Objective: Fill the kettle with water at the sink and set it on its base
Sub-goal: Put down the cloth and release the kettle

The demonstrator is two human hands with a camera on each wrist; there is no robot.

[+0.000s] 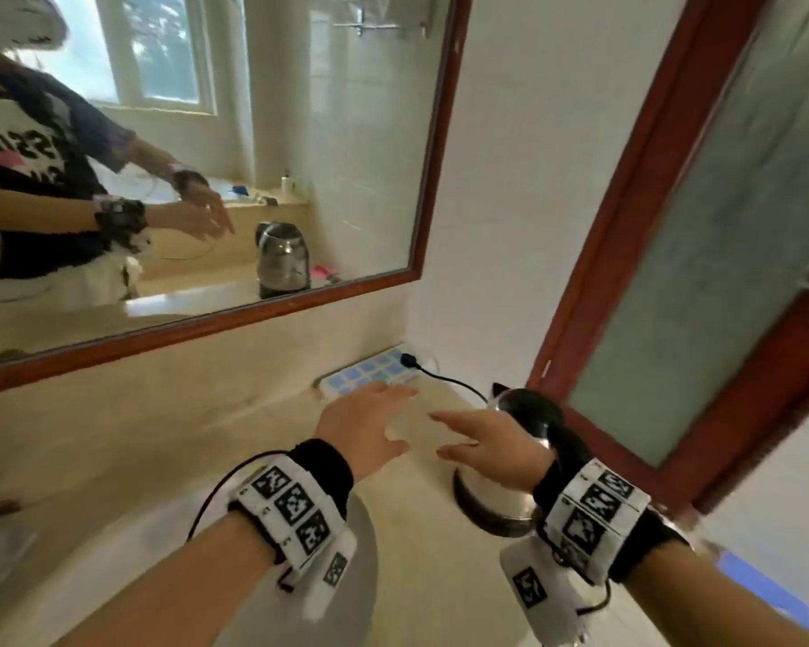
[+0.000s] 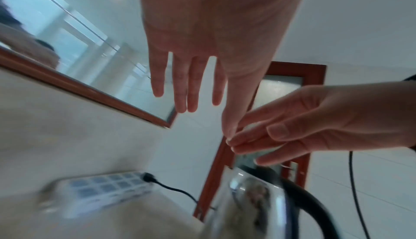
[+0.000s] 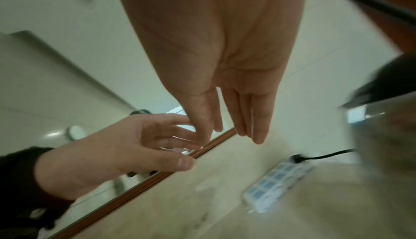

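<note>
A steel kettle [image 1: 496,488] with a black handle stands on the beige counter at the right, on what looks like a dark base. It shows again in the left wrist view [image 2: 254,207] and, blurred, in the right wrist view [image 3: 382,136]. My left hand [image 1: 405,420] [image 2: 207,118] hovers over the counter left of the kettle, its fingers straight and spread and nothing in it. My right hand [image 1: 444,434] [image 3: 227,134] hangs just in front of the kettle's body, fingers straight, also with nothing in it. The two hands nearly meet at the fingertips.
A white power strip [image 1: 370,373] lies against the back wall, with a black plug and cord [image 1: 444,378] running to the kettle. The sink's curved rim [image 1: 367,544] is at the lower centre. A framed mirror [image 1: 433,179] hangs above; a frosted-glass door [image 1: 720,273] stands right.
</note>
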